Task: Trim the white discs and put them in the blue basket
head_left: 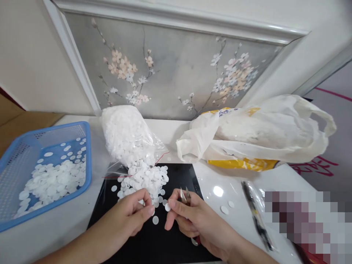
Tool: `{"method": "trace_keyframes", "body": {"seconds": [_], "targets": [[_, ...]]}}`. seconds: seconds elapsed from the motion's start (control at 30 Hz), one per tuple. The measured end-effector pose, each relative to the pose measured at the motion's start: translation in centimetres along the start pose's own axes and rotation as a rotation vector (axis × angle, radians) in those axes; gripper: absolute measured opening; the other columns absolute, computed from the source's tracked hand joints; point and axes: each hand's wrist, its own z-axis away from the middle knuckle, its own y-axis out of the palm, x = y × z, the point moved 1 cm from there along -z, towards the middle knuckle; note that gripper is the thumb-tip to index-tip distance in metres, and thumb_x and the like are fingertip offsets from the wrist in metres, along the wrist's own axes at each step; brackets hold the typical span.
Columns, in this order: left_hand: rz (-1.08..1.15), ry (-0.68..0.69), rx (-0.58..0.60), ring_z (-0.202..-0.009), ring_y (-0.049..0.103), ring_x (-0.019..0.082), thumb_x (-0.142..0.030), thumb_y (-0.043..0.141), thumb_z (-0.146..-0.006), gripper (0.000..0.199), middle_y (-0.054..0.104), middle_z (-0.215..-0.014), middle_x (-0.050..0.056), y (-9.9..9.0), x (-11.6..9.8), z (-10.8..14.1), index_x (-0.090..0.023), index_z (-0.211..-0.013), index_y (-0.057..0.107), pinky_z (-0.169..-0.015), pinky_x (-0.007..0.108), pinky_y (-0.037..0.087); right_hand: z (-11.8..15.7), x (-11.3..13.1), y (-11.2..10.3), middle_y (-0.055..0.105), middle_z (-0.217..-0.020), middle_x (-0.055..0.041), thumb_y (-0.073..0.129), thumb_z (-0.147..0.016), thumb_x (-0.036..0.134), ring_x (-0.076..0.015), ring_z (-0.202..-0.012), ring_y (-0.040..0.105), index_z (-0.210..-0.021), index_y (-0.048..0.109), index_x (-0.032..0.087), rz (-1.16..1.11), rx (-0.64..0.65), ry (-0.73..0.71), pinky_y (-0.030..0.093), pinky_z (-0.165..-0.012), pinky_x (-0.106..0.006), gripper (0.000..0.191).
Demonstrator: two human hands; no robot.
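Note:
My right hand [192, 216] pinches a small white plastic disc [168, 207] between thumb and forefinger. Thread snips [183, 196] are tucked in the same hand, blades pointing up past the fingers. My left hand [134, 212] is closed, thumb near the curled forefinger; whether anything is in it I cannot make out. A loose disc [155, 220] lies between the hands on the black mat [154, 244]. Beyond them a heap of white discs [147, 180] spills from a clear plastic bag [126, 135] that is stuffed with more discs.
At left stands a blue plastic basket [89, 157] with many discs inside. A white and yellow carrier bag [255, 135] lies at the back right. Two discs [224, 210] and a packet of pens [257, 216] lie on the white table [209, 234]. A floral panel [176, 66] rises behind.

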Motion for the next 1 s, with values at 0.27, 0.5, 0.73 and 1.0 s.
{"method": "trace_keyframes", "body": {"seconds": [0.27,0.5,0.73,1.0], "targets": [[0.334,-0.042,0.049,-0.045,0.028,0.006,-0.045,0.056,-0.087,0.029,0.069,-0.067,0.004,1.4,0.7,-0.8,-0.019,-0.079,0.046,-0.045,0.024,0.015,0.2,0.2,0.5,0.065,-0.056,0.0028,0.073,-0.076,0.051,-0.0010,-0.035,0.020,-0.074,0.048,0.019,0.029,-0.021,0.021,0.008,-0.037,-0.022,0.040],[0.374,-0.087,0.015,-0.043,0.034,0.005,-0.048,0.061,-0.079,0.032,0.074,-0.071,0.007,1.4,0.5,-0.8,-0.019,-0.081,0.046,-0.046,0.024,0.015,0.3,0.2,0.2,0.069,-0.063,0.0003,0.072,-0.075,0.054,-0.0010,-0.035,0.021,-0.073,0.051,0.018,0.111,-0.047,-0.004,0.011,-0.036,-0.020,0.042],[0.368,-0.132,0.023,-0.046,0.037,0.006,-0.045,0.055,-0.086,0.028,0.076,-0.076,0.011,1.2,-0.1,-0.1,-0.018,-0.082,0.047,-0.050,0.026,0.017,0.2,0.4,0.0,0.072,-0.070,-0.0020,0.075,-0.073,0.051,-0.0020,-0.037,0.025,-0.092,0.060,0.016,0.227,-0.062,-0.034,0.017,-0.037,-0.020,0.043],[0.360,-0.146,0.065,-0.044,0.034,0.005,-0.046,0.056,-0.085,0.029,0.076,-0.071,0.009,1.2,0.0,0.0,-0.019,-0.081,0.045,-0.050,0.026,0.015,0.1,0.0,0.0,0.073,-0.074,-0.0045,0.075,-0.071,0.051,-0.0015,-0.037,0.023,-0.094,0.068,0.013,0.200,-0.047,0.015,0.011,-0.038,-0.023,0.044]]}}
